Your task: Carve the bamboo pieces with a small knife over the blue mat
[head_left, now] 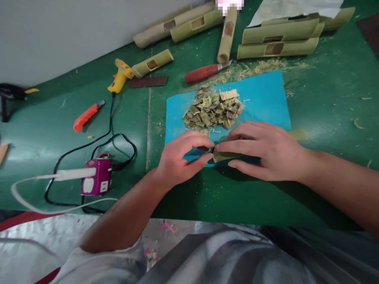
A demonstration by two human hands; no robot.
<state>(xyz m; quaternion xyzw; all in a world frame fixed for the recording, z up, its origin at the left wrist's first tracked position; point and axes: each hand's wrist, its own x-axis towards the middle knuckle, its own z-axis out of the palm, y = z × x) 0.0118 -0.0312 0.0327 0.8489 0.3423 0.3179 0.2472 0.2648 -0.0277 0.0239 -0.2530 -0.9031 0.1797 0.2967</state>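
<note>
My left hand (180, 157) and my right hand (263, 152) meet over the near edge of a blue mat (266, 102). Between them lies a short green bamboo piece (225, 156); my right fingers are wrapped over it. My left thumb and fingers pinch something small and dark at its left end, which I cannot make out. Just beyond the hands, a heap of bamboo chips (213, 108) lies on the mat.
On the green table (331, 98): cut bamboo tubes (278, 37) at the back, a red-handled knife (204, 72), a yellow glue gun (120, 77), an orange box cutter (85, 115), a strip of sandpaper (148, 81), a purple power adapter (96, 182) with cables at left.
</note>
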